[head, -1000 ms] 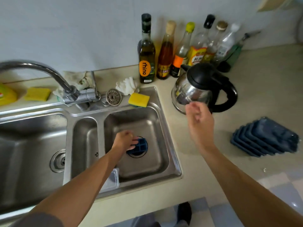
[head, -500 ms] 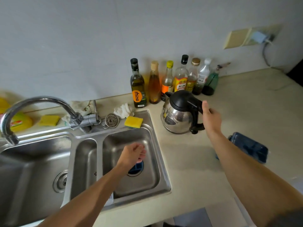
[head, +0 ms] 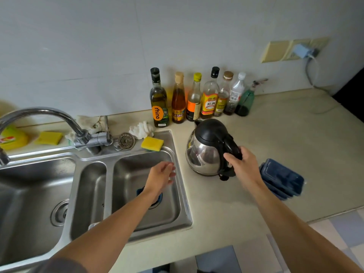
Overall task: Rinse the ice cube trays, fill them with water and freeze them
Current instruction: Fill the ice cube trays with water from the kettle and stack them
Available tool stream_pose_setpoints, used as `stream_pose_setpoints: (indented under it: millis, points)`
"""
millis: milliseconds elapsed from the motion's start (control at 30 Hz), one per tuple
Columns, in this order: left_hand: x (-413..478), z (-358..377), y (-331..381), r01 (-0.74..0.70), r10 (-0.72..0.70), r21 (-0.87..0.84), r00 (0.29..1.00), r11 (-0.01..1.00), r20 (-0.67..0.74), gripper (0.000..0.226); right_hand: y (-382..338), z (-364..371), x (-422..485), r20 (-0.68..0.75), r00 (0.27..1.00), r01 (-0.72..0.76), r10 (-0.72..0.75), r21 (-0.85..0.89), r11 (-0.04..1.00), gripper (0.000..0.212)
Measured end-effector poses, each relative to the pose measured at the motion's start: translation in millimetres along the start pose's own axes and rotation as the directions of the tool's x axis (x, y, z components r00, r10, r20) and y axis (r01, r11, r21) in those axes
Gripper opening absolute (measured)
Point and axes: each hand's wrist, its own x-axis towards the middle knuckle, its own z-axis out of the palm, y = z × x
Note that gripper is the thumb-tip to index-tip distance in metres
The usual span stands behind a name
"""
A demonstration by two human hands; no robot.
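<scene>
Likely fill step: right grip [head: 239, 164] curled round the steel electric kettle [head: 202, 152] by its black handle [head: 231, 144]. Left grip [head: 161, 174] spread above 1 dark-blue plastic ice tray [head: 140, 192] in the stainless sink basin [head: 183, 194]. Next: lift, pour level.

Blue tray [head: 139, 192] in sink [head: 171, 211], stack [head: 282, 179] on counter [head: 216, 205]

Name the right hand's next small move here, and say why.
Probably lift the kettle and bring it over the right sink basin. The right hand grips its handle, the kettle stands on the counter, and a blue ice cube tray lies in that basin under the open left hand, so pouring water looks likely.
</scene>
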Motion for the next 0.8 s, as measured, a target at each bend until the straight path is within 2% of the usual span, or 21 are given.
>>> stream_pose_setpoints:
  millis: [167,333,433,600,800]
  points:
    - [-17,8,-11,-0.025,0.021,-0.197,1.000,0.980,-0.020,0.019,-35,-20,-18,0.129,0.989,0.094,-0.078,-0.127,0.987,0.011]
    - [-46,10,-23,0.079,-0.090,-0.403,0.996,0.912,-0.007,0.032,-79,-17,-37,0.313,0.941,0.191,-0.125,-0.189,0.963,0.011]
    - [-62,-2,-31,0.103,-0.110,-0.474,0.994,0.874,0.014,0.031,-103,-6,-46,0.413,0.901,0.253,-0.133,-0.250,0.935,0.012]
    - [-79,-20,-46,0.182,-0.170,-0.530,0.983,0.828,0.071,0.052,-134,30,-57,0.546,0.822,0.396,-0.164,-0.339,0.853,0.009]
    - [-91,-32,-65,0.305,-0.264,-0.637,0.951,0.708,0.161,0.053,-153,68,-60,0.609,0.779,0.482,-0.151,-0.426,0.766,0.014]
